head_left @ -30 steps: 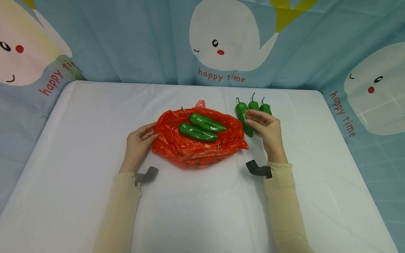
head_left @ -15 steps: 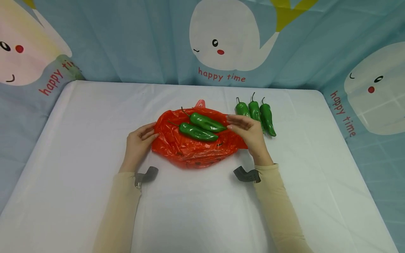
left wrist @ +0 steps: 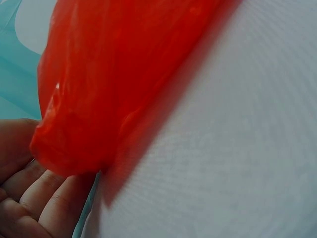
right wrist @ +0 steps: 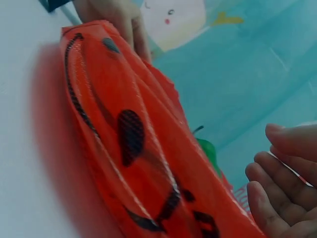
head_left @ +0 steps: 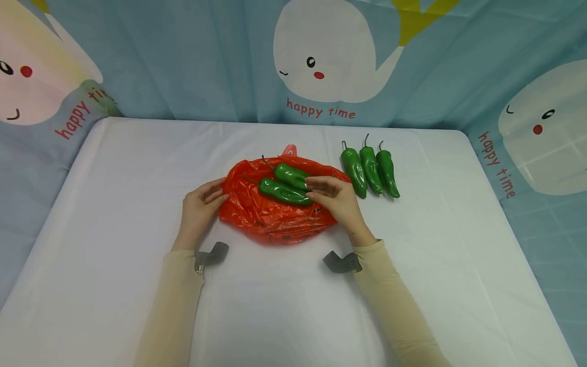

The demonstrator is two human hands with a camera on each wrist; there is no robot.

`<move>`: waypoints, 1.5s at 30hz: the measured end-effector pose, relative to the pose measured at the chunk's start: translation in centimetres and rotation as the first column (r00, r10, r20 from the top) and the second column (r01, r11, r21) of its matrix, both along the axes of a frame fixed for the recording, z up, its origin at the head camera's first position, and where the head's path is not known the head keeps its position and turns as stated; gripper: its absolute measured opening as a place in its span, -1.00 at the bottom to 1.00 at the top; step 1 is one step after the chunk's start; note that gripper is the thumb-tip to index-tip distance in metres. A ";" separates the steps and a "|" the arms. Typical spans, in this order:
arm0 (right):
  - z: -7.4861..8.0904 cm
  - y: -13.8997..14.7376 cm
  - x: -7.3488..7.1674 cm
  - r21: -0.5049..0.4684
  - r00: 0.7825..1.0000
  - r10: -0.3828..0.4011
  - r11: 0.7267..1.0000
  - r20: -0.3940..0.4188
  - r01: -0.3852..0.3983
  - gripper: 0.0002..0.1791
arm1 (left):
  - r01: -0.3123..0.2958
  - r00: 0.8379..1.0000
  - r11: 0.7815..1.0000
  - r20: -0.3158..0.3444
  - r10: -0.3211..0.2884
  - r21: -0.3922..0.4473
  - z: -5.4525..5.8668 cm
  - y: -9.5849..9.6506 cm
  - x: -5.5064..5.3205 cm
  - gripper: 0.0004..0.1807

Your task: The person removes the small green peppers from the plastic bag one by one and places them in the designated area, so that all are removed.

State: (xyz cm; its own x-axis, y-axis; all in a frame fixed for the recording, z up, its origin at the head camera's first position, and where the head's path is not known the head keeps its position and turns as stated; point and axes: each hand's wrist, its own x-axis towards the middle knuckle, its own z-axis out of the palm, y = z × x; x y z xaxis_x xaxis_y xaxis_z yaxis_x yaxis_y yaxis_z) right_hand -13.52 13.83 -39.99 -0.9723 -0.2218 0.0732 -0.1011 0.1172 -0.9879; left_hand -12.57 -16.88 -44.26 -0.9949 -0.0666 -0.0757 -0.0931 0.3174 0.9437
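A crumpled red plastic bag (head_left: 275,224) lies on the white table, with two green chili peppers on it: a front pepper (head_left: 282,192) and a rear pepper (head_left: 289,175). My left hand (head_left: 197,211) pinches the bag's left edge between thumb and fingers; the left wrist view shows the fingers (left wrist: 52,201) against the red plastic. Over the bag's right part is my right hand (head_left: 337,204), its fingertips right at the peppers' tips and partly hiding them. In the right wrist view its fingers (right wrist: 270,191) are loosely bent with nothing between them.
Right of the bag, three more green chili peppers lie side by side: left (head_left: 354,173), middle (head_left: 371,171) and right (head_left: 388,173). Behind the table (head_left: 284,306) hangs a blue curtain (head_left: 220,61) with whale prints. A dark wrist camera is on each forearm.
My right hand has moved left from beside the three peppers to over the bag, uncovering them. The left hand, the bag and the peppers have stayed put.
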 end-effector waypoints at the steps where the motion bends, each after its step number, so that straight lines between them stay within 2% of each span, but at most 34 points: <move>1: -0.1 -0.1 0.0 0.003 1.000 0.000 1.000 0.005 -0.001 -0.64 | -0.001 1.000 1.000 0.000 0.001 0.001 0.0 0.0 0.0 -0.54; 15: -0.9 -0.5 0.1 0.048 0.999 -0.004 0.999 0.043 0.002 -0.65 | 0.007 1.000 1.000 0.007 -0.007 -0.015 0.1 0.0 0.1 -0.52; 29: -1.5 -0.5 -0.1 0.124 0.999 -0.018 0.992 0.051 0.011 -0.66 | 0.006 1.000 1.000 0.006 -0.006 0.005 0.2 0.1 0.2 -0.52; 35: -1.5 -0.4 -0.2 0.180 0.998 -0.005 0.984 0.066 -0.007 -0.68 | 0.008 1.000 1.000 0.007 -0.008 0.007 0.2 0.1 0.2 -0.52; 45: -1.5 -0.8 -0.2 0.253 0.992 0.019 0.966 0.127 -0.051 -0.61 | 0.010 1.000 1.000 0.003 -0.010 0.009 0.2 0.1 0.2 -0.53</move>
